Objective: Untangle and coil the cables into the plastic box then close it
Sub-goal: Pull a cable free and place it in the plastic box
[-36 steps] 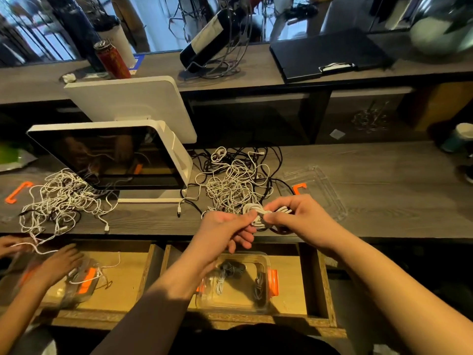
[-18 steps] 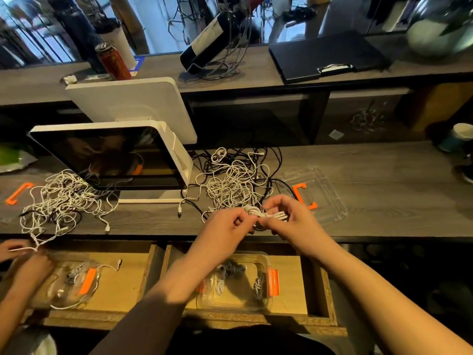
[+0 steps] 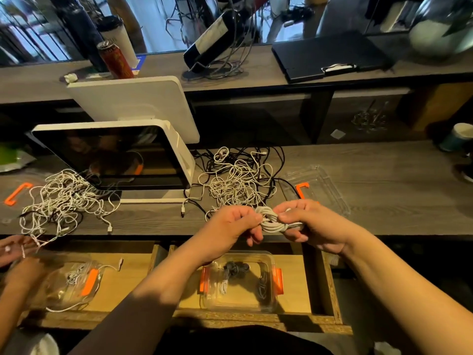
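Note:
A coiled white cable bundle (image 3: pixel 270 220) is held between both hands above the counter's front edge. My left hand (image 3: pixel 234 224) pinches its left end, and my right hand (image 3: pixel 311 224) grips its right end with curled fingers. Below, in an open wooden drawer, sits the clear plastic box (image 3: pixel 240 304) with orange clips, holding a few coiled dark and white cables. Its clear lid (image 3: pixel 323 187) with an orange clip lies on the counter behind my right hand. A tangled pile of white and black cables (image 3: pixel 240 180) lies behind my hands.
A white point-of-sale screen (image 3: pixel 115 155) stands at the left. Another tangle of white cables (image 3: pixel 61 201) lies before it. Another person's hands (image 3: pixel 15 254) work at a second box (image 3: pixel 74 280) at the lower left. A paper cup (image 3: pixel 458 137) stands far right.
The bundle and both hands have risen slightly and drawn closer to me. The wrap round the bundle's middle looks tighter. The other person's hands have shifted over their box.

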### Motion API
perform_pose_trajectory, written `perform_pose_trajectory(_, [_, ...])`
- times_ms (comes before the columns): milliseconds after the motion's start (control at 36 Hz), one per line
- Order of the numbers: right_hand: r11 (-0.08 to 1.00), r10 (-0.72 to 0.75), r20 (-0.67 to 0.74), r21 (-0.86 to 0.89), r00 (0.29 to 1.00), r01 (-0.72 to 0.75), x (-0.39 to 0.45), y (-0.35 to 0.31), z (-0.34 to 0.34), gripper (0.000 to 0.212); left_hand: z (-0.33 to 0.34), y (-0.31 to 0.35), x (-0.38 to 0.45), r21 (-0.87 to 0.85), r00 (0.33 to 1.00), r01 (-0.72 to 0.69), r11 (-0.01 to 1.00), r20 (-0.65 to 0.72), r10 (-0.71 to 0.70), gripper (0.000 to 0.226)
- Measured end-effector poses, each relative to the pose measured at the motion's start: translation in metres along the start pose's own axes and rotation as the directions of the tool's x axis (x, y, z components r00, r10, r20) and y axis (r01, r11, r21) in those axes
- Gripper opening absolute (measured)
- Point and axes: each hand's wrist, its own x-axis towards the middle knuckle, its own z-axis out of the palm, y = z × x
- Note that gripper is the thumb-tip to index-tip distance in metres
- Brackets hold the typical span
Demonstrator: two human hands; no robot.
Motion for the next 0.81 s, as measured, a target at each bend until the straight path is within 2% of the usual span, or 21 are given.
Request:
perform_pose_trajectory(111, [0.976,-0.001,0.123,0.217,0.992,-0.025,0.009,0.014,0.005,0.036,-0.006,-0.001,-0.004,-0.137,0.998,0.03,0.99,0.059,-0.022,0.028])
perform_pose_trajectory(167, [0.954,-0.012,0.114,0.3,0.993,-0.023,0.012,0.02,0.011,0.045,-0.01,-0.003,-0.006,-0.223,0.996,0.06,0.973,0.073,-0.044,0.025])
perform_pose_trajectory(222, [0.953,-0.005,0.054,0.302,0.999,-0.012,0.015,0.023,0.017,0.05,-0.016,-0.008,-0.006,-0.223,0.998,0.066,0.973,0.032,-0.06,0.027])
perform_pose_trajectory(278, [0.972,0.008,-0.048,0.235,0.999,0.004,0.019,0.025,0.022,0.042,-0.025,-0.018,-0.004,-0.067,0.996,0.046,0.997,-0.071,-0.051,0.031])
perform_pose_trajectory(333, [0.982,0.012,-0.129,0.188,0.992,0.012,0.026,0.03,0.027,0.038,-0.034,-0.032,-0.002,0.09,0.98,0.022,0.996,-0.199,-0.003,0.023])
perform_pose_trajectory(361, [0.983,0.011,-0.157,0.182,0.988,0.018,0.029,0.034,0.03,0.039,-0.037,-0.037,-0.001,0.112,0.967,0.016,0.994,-0.253,0.013,0.017])
perform_pose_trajectory(417, [0.986,0.006,-0.221,0.165,0.975,0.032,0.037,0.042,0.037,0.037,-0.044,-0.043,0.0,0.086,0.961,0.019,0.996,-0.277,0.006,0.017])
perform_pose_trajectory(500, [0.988,-0.006,-0.282,0.147,0.959,0.049,0.051,0.051,0.049,0.024,-0.051,-0.047,-0.001,0.067,0.981,0.007,0.998,-0.192,0.006,0.019])
perform_pose_trajectory(556, [0.988,-0.01,-0.323,0.141,0.946,0.059,0.06,0.056,0.053,0.025,-0.054,-0.053,-0.001,0.009,0.974,-0.001,1.0,-0.227,0.003,0.015])
perform_pose_trajectory(639, [0.982,0.004,-0.428,0.173,0.904,0.078,0.069,0.063,0.054,0.04,-0.062,-0.067,0.001,-0.111,0.941,0.048,0.993,-0.327,-0.083,0.015])
perform_pose_trajectory(694, [0.982,0.029,-0.472,0.178,0.881,0.064,0.077,0.07,0.053,0.045,-0.068,-0.078,0.002,-0.167,0.929,0.092,0.982,-0.34,-0.145,0.015])
perform_pose_trajectory(806, [0.977,0.087,-0.53,0.212,0.844,0.033,0.089,0.09,0.046,0.036,-0.074,-0.108,0.003,-0.249,0.912,0.161,0.955,-0.332,-0.24,0.016])
